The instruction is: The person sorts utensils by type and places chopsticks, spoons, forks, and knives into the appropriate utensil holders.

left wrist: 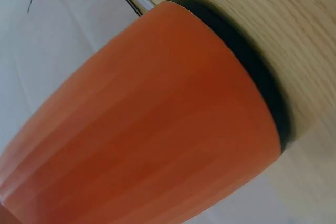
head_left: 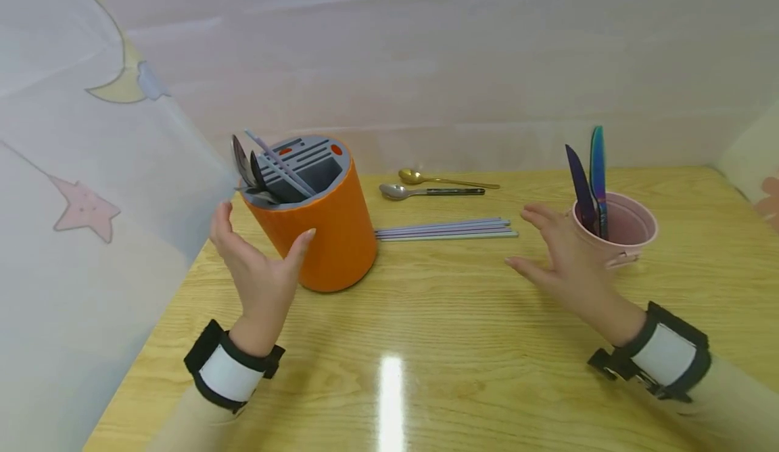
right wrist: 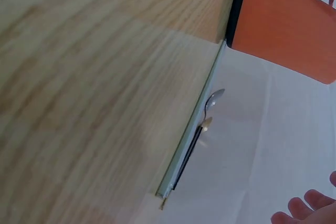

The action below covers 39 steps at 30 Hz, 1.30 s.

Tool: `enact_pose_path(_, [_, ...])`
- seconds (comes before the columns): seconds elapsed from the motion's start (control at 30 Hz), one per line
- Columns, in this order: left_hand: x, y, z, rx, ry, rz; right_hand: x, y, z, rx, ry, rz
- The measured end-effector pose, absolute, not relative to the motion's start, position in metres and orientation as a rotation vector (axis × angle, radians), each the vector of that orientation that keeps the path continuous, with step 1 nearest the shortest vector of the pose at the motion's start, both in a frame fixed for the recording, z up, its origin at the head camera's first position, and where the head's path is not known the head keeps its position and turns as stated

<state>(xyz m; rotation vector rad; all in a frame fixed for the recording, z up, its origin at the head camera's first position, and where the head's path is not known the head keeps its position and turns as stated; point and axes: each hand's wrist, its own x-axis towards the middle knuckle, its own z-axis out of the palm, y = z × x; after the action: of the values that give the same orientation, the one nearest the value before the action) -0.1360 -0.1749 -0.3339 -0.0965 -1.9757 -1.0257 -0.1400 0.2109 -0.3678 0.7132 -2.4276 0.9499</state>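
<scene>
My left hand (head_left: 262, 279), thumb and fingers spread, is in front of an orange cutlery holder (head_left: 331, 249); whether it touches the holder I cannot tell. Spoons (head_left: 241, 161) and pale chopsticks (head_left: 280, 164) stand in the holder's grey slotted top. Its orange side (left wrist: 157, 114) fills much of the left wrist view. My right hand (head_left: 572, 269) holds nothing, its fingers apart, in front of a pink bucket (head_left: 633, 218) and partly hiding it. In the bucket stand a dark purple knife (head_left: 581, 185) and a rainbow-coloured knife (head_left: 598, 161).
Several chopsticks (head_left: 444, 229) lie side by side on the wooden table (head_left: 450, 317), right of the holder. Behind them are a black-handled spoon (head_left: 398, 191) and a gold spoon (head_left: 450, 181). A pale printed cloth (head_left: 426, 66) hangs along the back and left.
</scene>
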Motion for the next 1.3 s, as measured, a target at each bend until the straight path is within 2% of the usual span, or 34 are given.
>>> enact_pose_path(0.17, [-0.144, -0.182, -0.337, -0.007, -2.171, -1.386, -0.149, 0.206, -0.371, 0.736, -2.561, 0.978])
enact_pose_path(0.37, [-0.154, -0.185, -0.342, -0.036, -2.1, -1.635, -0.163, 0.198, -0.374, 0.681, -2.85, 1.117])
enact_pose_path(0.73, [-0.164, -0.188, -0.345, -0.035, -2.052, -1.671, -0.199, 0.171, -0.387, 0.799, -2.979, 0.854])
enact_pose_path(1.3, [-0.17, -0.187, -0.352, -0.189, -1.927, -1.679, -0.227, 0.131, -0.392, 0.789, -2.992, 0.15])
